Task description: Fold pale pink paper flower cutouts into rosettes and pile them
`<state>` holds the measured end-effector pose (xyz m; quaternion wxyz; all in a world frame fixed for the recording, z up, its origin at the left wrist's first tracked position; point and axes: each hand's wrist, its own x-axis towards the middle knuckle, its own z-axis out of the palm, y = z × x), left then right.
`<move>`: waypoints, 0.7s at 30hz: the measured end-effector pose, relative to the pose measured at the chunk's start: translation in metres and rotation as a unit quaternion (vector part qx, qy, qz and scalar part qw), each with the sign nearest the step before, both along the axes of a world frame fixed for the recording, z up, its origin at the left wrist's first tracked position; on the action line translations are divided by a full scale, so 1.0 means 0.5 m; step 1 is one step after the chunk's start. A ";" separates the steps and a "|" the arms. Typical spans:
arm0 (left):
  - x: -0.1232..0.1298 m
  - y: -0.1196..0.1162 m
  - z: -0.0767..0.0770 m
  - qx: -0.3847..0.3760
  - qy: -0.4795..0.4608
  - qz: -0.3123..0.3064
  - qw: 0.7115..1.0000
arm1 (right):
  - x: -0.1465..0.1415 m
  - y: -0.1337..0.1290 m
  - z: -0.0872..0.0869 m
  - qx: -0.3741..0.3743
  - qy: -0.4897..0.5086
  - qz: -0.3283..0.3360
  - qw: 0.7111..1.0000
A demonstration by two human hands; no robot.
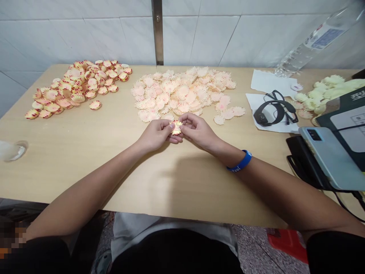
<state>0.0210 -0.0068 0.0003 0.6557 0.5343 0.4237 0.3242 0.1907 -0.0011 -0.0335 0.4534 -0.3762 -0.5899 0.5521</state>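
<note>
Between both hands is a small scalloped flower piece [176, 128], pale yellow with red-pink tips. My left hand [157, 134] pinches its left side, thumb on top and fingers beneath. On its right side, my right hand [199, 130] grips the edge with thumb and fingertips. Just beyond the hands spreads a heap of pale pink flower pieces [182, 91] with toothed edges. Further left lies a pile of cupped yellow flower pieces with red tips [74, 85], one of them [95, 105] lying apart.
At the right are white paper [252, 110], glasses [278, 93], a black smart band [259, 114], pale green flower pieces [316, 93], a phone [333, 160] and a dark box [345, 114]. A clear bottle [310, 45] stands behind. A clear cup [14, 150] is at the left edge.
</note>
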 end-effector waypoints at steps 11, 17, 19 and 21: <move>-0.003 0.006 -0.005 -0.014 -0.024 -0.012 1.000 | 0.001 -0.001 0.004 -0.007 -0.015 -0.001 1.000; -0.002 -0.002 0.005 0.017 0.004 -0.010 1.000 | -0.002 -0.003 0.004 0.005 -0.004 -0.011 1.000; -0.004 -0.003 0.006 0.040 0.017 -0.014 0.999 | -0.003 -0.005 0.003 0.006 -0.009 -0.014 1.000; -0.005 -0.006 0.006 0.065 0.035 -0.021 0.997 | -0.005 -0.008 0.003 0.006 -0.012 -0.018 1.000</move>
